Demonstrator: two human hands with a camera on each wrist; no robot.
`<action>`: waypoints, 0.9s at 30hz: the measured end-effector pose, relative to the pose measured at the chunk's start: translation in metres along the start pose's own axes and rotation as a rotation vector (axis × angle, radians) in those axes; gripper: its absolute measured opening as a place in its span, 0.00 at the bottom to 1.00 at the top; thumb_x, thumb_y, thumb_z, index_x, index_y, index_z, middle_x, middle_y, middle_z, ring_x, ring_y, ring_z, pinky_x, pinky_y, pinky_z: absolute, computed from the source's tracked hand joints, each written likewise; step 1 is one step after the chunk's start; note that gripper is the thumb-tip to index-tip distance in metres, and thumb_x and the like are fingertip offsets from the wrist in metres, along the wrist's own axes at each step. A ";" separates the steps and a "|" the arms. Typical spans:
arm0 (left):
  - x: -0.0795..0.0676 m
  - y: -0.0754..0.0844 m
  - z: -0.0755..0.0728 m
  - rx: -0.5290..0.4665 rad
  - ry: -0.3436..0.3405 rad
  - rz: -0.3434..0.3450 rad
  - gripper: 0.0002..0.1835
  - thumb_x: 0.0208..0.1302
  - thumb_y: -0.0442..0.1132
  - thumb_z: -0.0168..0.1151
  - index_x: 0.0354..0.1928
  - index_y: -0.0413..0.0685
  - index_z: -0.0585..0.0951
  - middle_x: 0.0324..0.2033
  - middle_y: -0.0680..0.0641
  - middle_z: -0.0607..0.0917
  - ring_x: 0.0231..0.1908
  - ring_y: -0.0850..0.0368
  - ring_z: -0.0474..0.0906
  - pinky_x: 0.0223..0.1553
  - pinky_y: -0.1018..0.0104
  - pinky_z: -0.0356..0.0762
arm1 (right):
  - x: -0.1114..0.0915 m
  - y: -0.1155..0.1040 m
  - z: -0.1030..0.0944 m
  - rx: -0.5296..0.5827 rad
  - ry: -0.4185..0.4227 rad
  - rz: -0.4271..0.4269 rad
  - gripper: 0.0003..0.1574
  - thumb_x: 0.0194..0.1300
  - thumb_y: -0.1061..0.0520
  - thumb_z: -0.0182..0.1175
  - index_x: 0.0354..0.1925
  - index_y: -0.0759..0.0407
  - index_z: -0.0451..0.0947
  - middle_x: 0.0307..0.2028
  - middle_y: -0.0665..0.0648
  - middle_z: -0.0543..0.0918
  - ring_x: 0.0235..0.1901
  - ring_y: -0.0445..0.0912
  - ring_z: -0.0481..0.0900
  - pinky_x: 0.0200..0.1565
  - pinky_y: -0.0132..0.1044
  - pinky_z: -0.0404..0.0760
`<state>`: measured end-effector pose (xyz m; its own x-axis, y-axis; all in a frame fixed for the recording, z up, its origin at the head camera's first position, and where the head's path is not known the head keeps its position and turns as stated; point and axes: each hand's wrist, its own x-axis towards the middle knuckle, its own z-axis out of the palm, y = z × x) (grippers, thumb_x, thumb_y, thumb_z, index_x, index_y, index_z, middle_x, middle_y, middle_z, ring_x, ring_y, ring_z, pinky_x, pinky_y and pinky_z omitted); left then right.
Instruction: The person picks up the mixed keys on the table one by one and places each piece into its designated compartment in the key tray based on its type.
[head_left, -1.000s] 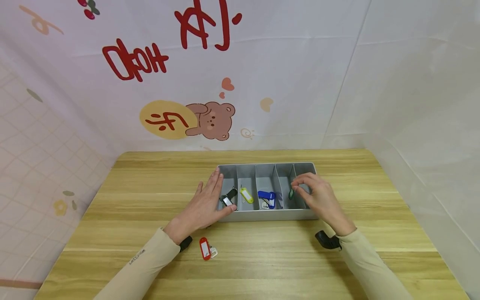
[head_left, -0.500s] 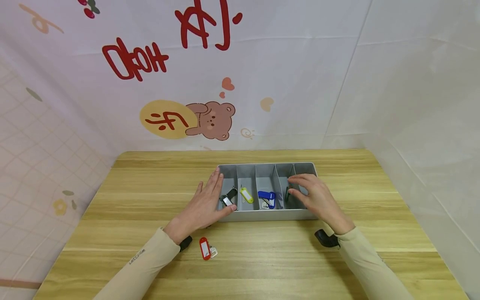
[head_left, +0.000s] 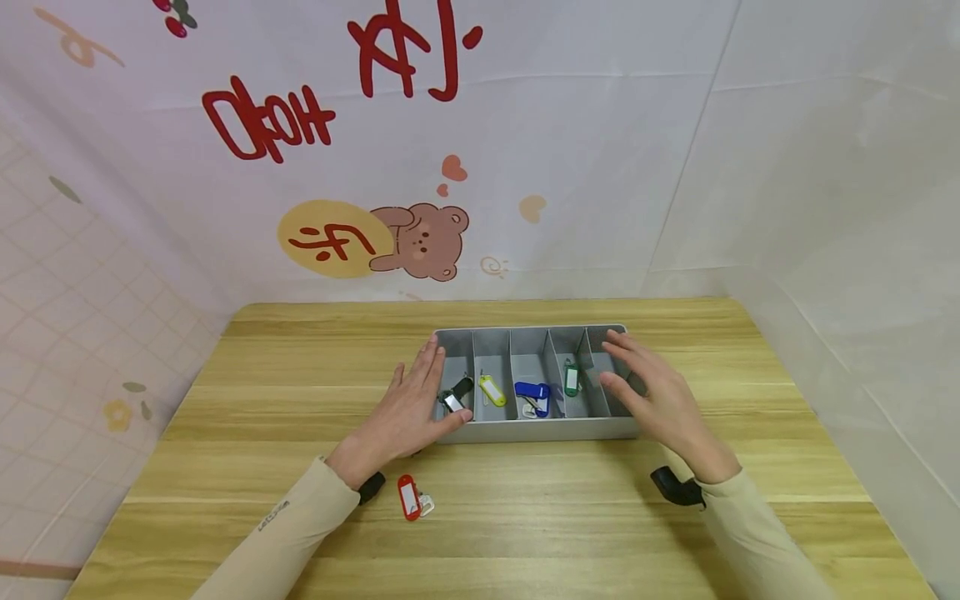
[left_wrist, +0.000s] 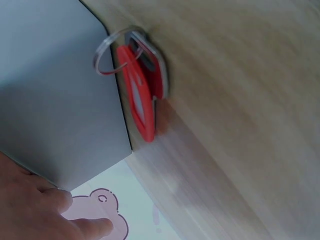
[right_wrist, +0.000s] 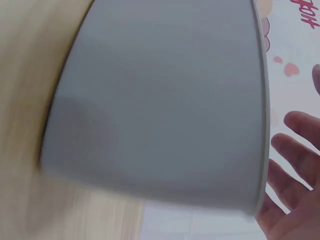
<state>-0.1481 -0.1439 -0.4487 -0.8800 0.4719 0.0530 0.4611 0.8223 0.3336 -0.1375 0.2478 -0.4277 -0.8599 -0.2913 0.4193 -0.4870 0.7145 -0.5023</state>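
Note:
A grey divided tray (head_left: 536,430) stands on the table with key tags in its compartments. My left hand (head_left: 401,417) rests with straight fingers along its left end, thumb over the front rim, beside black key tags (head_left: 457,395). To their right lie a yellow key tag (head_left: 492,390), then blue key tags (head_left: 532,392). The green key tag (head_left: 572,379) leans in the compartment left of the rightmost one. Over the tray's right end my right hand (head_left: 663,400) holds nothing, its fingers spread and relaxed. A red key tag (head_left: 408,497) lies in front of the tray.
The wooden table (head_left: 525,517) extends around the tray. A printed white backdrop (head_left: 600,167) rises behind it and along both sides. In the left wrist view, the red key tag's metal ring (left_wrist: 102,57) shows close to the tray wall (left_wrist: 65,105).
My right hand has let go of the green key tag, which now rests in its compartment. That hand has shifted right and its fingers have spread. The left hand has stayed put.

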 end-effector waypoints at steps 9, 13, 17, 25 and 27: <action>-0.003 -0.002 -0.001 -0.045 0.012 -0.004 0.58 0.70 0.74 0.51 0.82 0.39 0.43 0.83 0.43 0.34 0.81 0.48 0.33 0.75 0.33 0.42 | -0.022 0.018 -0.010 -0.021 -0.110 0.073 0.44 0.75 0.47 0.63 0.79 0.63 0.60 0.79 0.61 0.58 0.77 0.66 0.55 0.70 0.67 0.59; -0.005 -0.004 -0.002 -0.084 0.029 0.016 0.56 0.71 0.72 0.51 0.83 0.41 0.43 0.83 0.43 0.35 0.81 0.47 0.33 0.75 0.32 0.41 | -0.029 0.026 -0.010 -0.042 -0.167 0.108 0.47 0.76 0.45 0.61 0.81 0.61 0.55 0.81 0.60 0.53 0.78 0.64 0.51 0.70 0.68 0.58; -0.008 -0.008 -0.005 -0.153 0.059 0.047 0.54 0.73 0.72 0.47 0.83 0.41 0.44 0.83 0.42 0.38 0.81 0.44 0.36 0.74 0.30 0.42 | -0.034 0.032 -0.010 -0.053 -0.199 0.110 0.48 0.77 0.45 0.60 0.82 0.62 0.52 0.82 0.61 0.51 0.80 0.60 0.47 0.72 0.65 0.55; -0.018 -0.020 -0.018 -0.320 0.154 0.065 0.46 0.77 0.63 0.49 0.83 0.45 0.48 0.82 0.43 0.48 0.80 0.41 0.46 0.76 0.37 0.47 | -0.039 0.037 -0.011 -0.070 -0.213 0.102 0.47 0.78 0.45 0.58 0.82 0.61 0.50 0.82 0.61 0.51 0.80 0.60 0.48 0.71 0.66 0.57; -0.022 -0.024 -0.021 -0.362 0.176 0.057 0.43 0.78 0.59 0.52 0.84 0.48 0.50 0.82 0.43 0.52 0.79 0.40 0.49 0.74 0.36 0.51 | -0.039 0.037 -0.012 -0.071 -0.222 0.105 0.47 0.78 0.45 0.58 0.82 0.61 0.50 0.81 0.62 0.51 0.79 0.62 0.49 0.70 0.67 0.58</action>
<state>-0.1418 -0.1805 -0.4380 -0.8745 0.4265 0.2309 0.4678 0.6162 0.6336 -0.1199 0.2930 -0.4536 -0.9216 -0.3398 0.1876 -0.3879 0.7889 -0.4766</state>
